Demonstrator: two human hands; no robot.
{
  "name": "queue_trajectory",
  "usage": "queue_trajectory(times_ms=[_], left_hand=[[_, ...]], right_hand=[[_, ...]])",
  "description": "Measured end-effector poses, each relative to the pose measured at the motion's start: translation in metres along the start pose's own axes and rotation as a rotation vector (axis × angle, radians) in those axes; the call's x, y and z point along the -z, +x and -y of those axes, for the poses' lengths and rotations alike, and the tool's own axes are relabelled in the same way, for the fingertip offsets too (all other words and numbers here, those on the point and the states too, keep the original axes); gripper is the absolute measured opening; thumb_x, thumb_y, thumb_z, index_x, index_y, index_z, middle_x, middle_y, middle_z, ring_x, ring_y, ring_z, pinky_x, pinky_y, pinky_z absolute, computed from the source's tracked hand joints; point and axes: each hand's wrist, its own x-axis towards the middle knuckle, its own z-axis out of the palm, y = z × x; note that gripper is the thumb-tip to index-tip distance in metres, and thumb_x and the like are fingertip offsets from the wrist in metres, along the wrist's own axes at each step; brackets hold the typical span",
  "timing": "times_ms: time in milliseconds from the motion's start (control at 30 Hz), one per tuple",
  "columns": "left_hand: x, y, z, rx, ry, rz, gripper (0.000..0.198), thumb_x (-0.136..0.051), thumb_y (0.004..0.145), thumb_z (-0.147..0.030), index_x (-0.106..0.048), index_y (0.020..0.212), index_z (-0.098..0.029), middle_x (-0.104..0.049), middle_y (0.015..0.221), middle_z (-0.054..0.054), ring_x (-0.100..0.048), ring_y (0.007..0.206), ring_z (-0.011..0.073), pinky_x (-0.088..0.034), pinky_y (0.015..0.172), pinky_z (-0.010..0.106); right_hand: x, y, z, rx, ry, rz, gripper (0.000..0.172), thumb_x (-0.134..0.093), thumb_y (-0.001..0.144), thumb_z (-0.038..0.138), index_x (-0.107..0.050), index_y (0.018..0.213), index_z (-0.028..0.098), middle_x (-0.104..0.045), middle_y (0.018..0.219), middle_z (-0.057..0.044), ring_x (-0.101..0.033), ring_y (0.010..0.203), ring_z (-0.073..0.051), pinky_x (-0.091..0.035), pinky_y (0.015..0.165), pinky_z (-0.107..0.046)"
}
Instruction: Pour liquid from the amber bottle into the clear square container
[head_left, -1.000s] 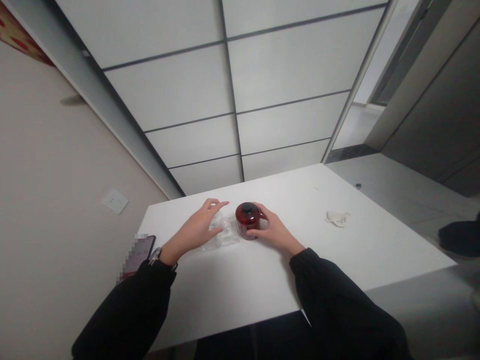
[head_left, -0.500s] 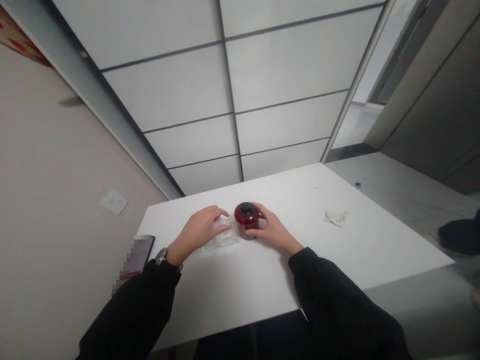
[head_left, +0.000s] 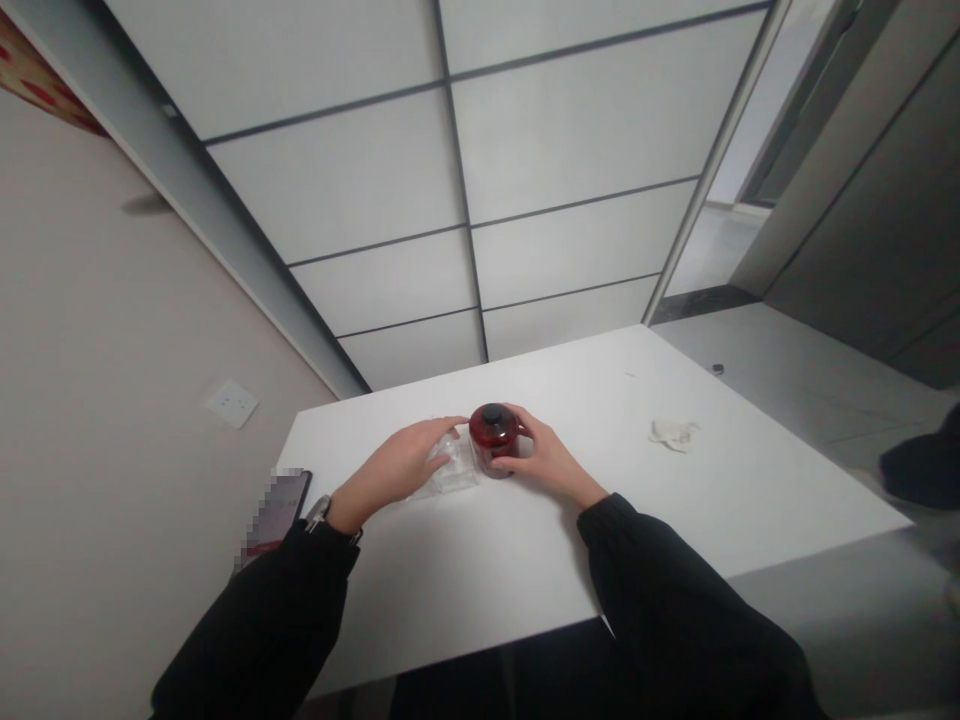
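A dark red, see-through bottle with a black cap stands upright on the white table. My right hand is closed around its right side, thumb in front and fingers behind. To its left are clear, boxy containers, close against the bottle and partly covered by my left hand. That hand is open above them, its thumb and fingers apart and its fingertips reaching close to the red bottle. Whether the fingertips touch the bottle or the clear containers I cannot tell.
A phone lies by the table's left edge, near my left forearm. Crumpled white tissue is on the right part of the table. Panelled white doors rise behind the table, and a wall socket is at the left.
My left hand's fingers have stretched out to the right over the clear containers, closer to the red bottle. My right hand and the bottle have stayed in place.
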Motion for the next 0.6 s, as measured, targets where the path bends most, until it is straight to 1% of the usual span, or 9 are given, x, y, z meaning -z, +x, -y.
queue_trajectory(times_ms=[100,167,267,400,467,533,600], left_hand=[[-0.001,-0.001,-0.002,0.045,0.033,-0.034,0.044,-0.061,0.098,-0.029,-0.057,0.142,-0.024,-0.073,0.134,0.009,-0.072,0.115,0.0282,-0.055,0.103,0.041],[-0.003,0.0,-0.004,0.066,0.063,-0.06,0.039,-0.061,0.1,-0.034,-0.061,0.137,-0.022,-0.075,0.126,0.01,-0.073,0.109,0.029,-0.056,0.098,0.042],[-0.009,0.001,-0.005,0.076,0.111,-0.085,0.033,-0.061,0.101,-0.039,-0.065,0.128,-0.021,-0.075,0.125,0.011,-0.071,0.113,0.0315,-0.054,0.1,0.043],[-0.013,0.001,-0.005,0.091,0.147,-0.089,0.03,-0.063,0.101,-0.041,-0.067,0.12,-0.019,-0.075,0.114,0.012,-0.071,0.104,0.032,-0.056,0.093,0.044],[-0.012,0.0,-0.003,0.089,0.143,-0.084,0.029,-0.064,0.1,-0.041,-0.067,0.118,-0.018,-0.075,0.113,0.013,-0.071,0.103,0.0325,-0.056,0.093,0.045],[-0.01,-0.001,-0.002,0.066,0.121,-0.068,0.029,-0.066,0.099,-0.036,-0.066,0.122,-0.019,-0.074,0.119,0.012,-0.07,0.108,0.032,-0.056,0.097,0.045],[-0.008,-0.003,-0.002,0.021,0.084,-0.04,0.034,-0.065,0.097,-0.028,-0.062,0.13,-0.021,-0.071,0.13,0.01,-0.068,0.12,0.029,-0.054,0.105,0.042]], right_hand=[[0.0,0.0,-0.001,-0.007,-0.002,-0.002,0.076,-0.091,0.074,0.031,-0.06,0.143,0.025,-0.066,0.145,-0.013,-0.063,0.134,-0.032,-0.05,0.115,-0.053],[0.0,-0.001,-0.001,-0.01,-0.003,-0.004,0.076,-0.09,0.074,0.031,-0.06,0.143,0.025,-0.066,0.145,-0.013,-0.063,0.134,-0.031,-0.05,0.115,-0.052],[-0.001,-0.001,-0.002,-0.015,0.002,-0.007,0.077,-0.091,0.073,0.031,-0.059,0.143,0.025,-0.066,0.145,-0.013,-0.063,0.135,-0.031,-0.05,0.115,-0.052],[-0.002,-0.001,-0.002,-0.021,0.015,-0.008,0.077,-0.091,0.073,0.03,-0.059,0.143,0.025,-0.065,0.145,-0.013,-0.063,0.135,-0.031,-0.051,0.115,-0.051],[-0.001,-0.001,-0.002,-0.021,0.021,-0.007,0.077,-0.091,0.073,0.03,-0.059,0.143,0.025,-0.065,0.146,-0.013,-0.063,0.135,-0.031,-0.051,0.115,-0.05],[-0.001,-0.001,-0.003,-0.02,0.025,-0.005,0.077,-0.091,0.073,0.03,-0.059,0.143,0.024,-0.065,0.146,-0.013,-0.062,0.135,-0.031,-0.051,0.115,-0.05],[-0.001,-0.001,-0.004,-0.022,0.027,-0.003,0.078,-0.091,0.072,0.03,-0.059,0.143,0.024,-0.065,0.146,-0.013,-0.063,0.134,-0.031,-0.051,0.115,-0.05]])
